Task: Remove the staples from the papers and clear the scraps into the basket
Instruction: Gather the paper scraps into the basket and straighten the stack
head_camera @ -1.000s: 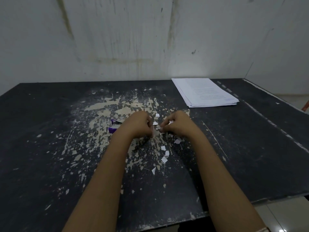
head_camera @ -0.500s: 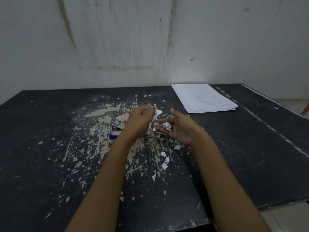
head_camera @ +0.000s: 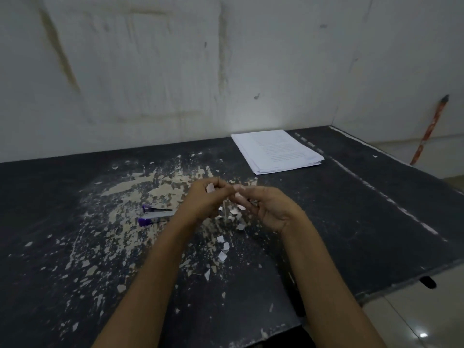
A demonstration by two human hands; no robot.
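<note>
White scraps of paper lie scattered on the black table under and just in front of both hands, in a loose trail running toward the near edge. Both hands are lifted off the top, close together, fingertips almost meeting.

L hand: fingers curled in, thumb and fingertips pinching one of the scraps. R hand: turned partly palm-up and cupped, fingers bent around a few pale bits. Motion blur here, so exact count and grip are unclear.

Papers: neat flat stack at far R of centre, close to the wall, well apart from the hands. Long axis runs near-R to far-L, short edge facing the person, print lines across it.

Purple tool w/ grey body lies flat just L of the L wrist. Its long axis is roughly L–R, purple ends pointing L.

Tabletop is chipped, w/ tan patches around the centre. Far edge meets the wall, and the R edge runs diagonally w/ pale floor beyond. Forearms cross the near edge. Bare dark surface lies R of the hands out to that edge, and far L too. Orange-red stick leans at the far R.
</note>
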